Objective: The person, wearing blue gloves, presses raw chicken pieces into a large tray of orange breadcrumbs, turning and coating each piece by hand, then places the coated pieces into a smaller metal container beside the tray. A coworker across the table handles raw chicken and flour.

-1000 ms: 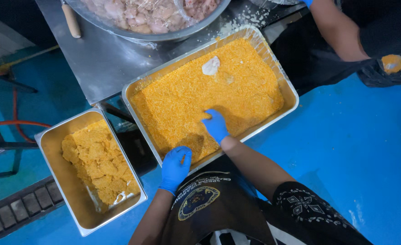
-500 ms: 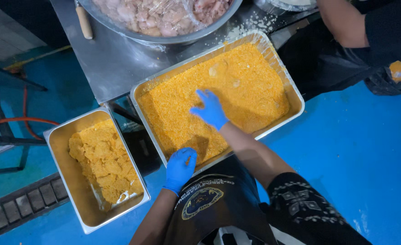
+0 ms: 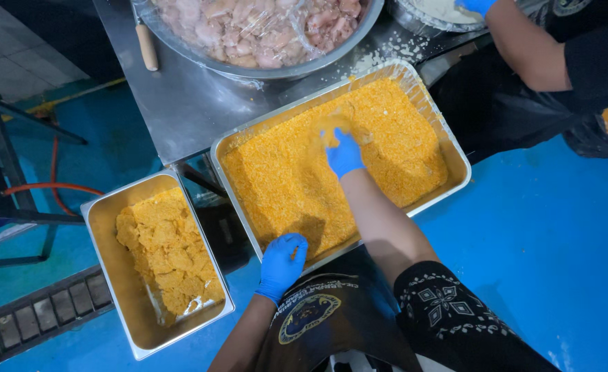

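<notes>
1. You stand on a blue floor at the edge of a steel table, looking straight down.
2. A big metal bowl of pale raw meat pieces under clear film sits at the table's far side, well apart from your hands.
3. The large crumb tray in front of you is filled wall to wall with orange breadcrumbs; this is where the work is.
4. A smaller side tray sits lower at your left, holding a pile of pieces already coated in crumbs.
5. A co-worker's arm reaches in at the top right, clear of your tray.
6. Your right hand, blue-gloved, is down in the crumbs near the tray's middle, fingers curled onto a crumb-covered piece; how firmly you grip it I cannot tell.
7. Your left hand, also gloved, grips the tray's near rim, fingers folded over the edge.
8. Judging by this, you are at the coating step: pressing and turning the piece in the crumbs. The next move calls for a full, even cover, then a gentle lift to the side tray so the crust stays on.
</notes>
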A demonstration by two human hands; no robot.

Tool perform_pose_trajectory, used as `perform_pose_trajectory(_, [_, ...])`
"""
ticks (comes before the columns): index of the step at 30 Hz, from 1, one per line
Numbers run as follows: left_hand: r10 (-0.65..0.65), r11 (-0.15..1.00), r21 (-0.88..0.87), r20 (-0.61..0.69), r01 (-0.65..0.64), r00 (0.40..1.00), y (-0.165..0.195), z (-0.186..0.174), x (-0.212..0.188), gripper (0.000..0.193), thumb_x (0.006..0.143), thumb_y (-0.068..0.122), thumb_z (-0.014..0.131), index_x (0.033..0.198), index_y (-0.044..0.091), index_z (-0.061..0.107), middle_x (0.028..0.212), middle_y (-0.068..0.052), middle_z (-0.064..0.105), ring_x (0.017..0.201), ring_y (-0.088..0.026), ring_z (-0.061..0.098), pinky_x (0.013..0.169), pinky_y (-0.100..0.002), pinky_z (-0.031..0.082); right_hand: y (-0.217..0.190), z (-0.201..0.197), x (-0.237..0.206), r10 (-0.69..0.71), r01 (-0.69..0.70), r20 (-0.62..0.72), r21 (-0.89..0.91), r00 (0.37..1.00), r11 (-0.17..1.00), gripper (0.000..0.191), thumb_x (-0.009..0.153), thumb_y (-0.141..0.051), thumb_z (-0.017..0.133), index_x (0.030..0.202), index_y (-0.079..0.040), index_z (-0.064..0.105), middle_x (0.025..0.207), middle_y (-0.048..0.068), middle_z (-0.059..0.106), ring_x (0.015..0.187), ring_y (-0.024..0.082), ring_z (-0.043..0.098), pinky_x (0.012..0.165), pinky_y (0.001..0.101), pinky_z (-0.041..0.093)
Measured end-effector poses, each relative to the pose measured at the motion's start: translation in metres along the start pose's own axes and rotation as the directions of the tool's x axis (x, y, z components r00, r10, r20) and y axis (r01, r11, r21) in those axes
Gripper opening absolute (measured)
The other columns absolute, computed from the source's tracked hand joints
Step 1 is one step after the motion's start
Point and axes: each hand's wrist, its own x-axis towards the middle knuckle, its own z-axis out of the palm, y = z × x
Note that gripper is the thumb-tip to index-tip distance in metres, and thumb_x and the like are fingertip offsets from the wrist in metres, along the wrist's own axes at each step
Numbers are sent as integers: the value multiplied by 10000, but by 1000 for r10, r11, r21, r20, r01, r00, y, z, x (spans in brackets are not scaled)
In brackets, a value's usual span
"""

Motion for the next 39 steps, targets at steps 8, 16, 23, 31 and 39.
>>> perform_pose_trajectory(8, [-14, 1000, -18, -24, 14, 1000, 2, 0, 0, 115, 923, 198, 688, 978, 107, 731, 1045, -99, 732, 983, -333, 689, 870, -435, 534, -46, -14, -8, -174, 211, -163, 245, 971, 946, 372, 966, -145, 595, 1320, -41, 548, 1325, 160, 596, 1192, 341, 603, 987, 473, 539])
perform_pose_trajectory(16, [-21, 1000, 1, 39, 21, 999, 8, -4, 0, 124, 938, 212, 672, 989, 113, 728, 1051, -90, 727, 975, -333, 678, 869, -445, 527, 23, 8, 1, -533, 615, 531, -788, 658, -26, 604, 957, -229, 759, 1437, 30, 502, 1464, 228, 543, 1377, 356, 509, 1137, 377, 395])
perform_pose_trajectory(23, [-16, 1000, 15, 30, 16, 999, 14, -7, -1, 108, 925, 204, 674, 946, 106, 713, 1021, -86, 727, 958, -335, 681, 854, -448, 526, 50, 47, -10, 127, 572, 639, -561, 759, -598, 858, 823, -552, 768, 1504, -140, 448, 1607, 279, 238, 1458, 501, 219, 1132, 665, 193])
perform_pose_trajectory(31, [-17, 1000, 28, 65, 15, 998, 9, -5, 1, 118, 933, 201, 680, 984, 104, 722, 1037, -95, 726, 961, -337, 680, 860, -450, 532, 68, -22, -51, 309, 635, 662, -330, 684, -699, 630, 906, -382, 705, 1485, -202, 534, 1569, 159, 427, 1452, 425, 353, 1169, 625, 301])
perform_pose_trajectory(39, [-57, 996, -59, 63, 61, 996, 9, -4, 10, 183, 911, 213, 696, 1044, 90, 725, 1123, -140, 717, 1062, -361, 675, 940, -440, 528, 7, -100, -94, 95, 292, 463, -374, 881, -880, 464, 938, -318, 651, 1393, -235, 615, 1540, 117, 459, 1439, 444, 372, 1114, 696, 288])
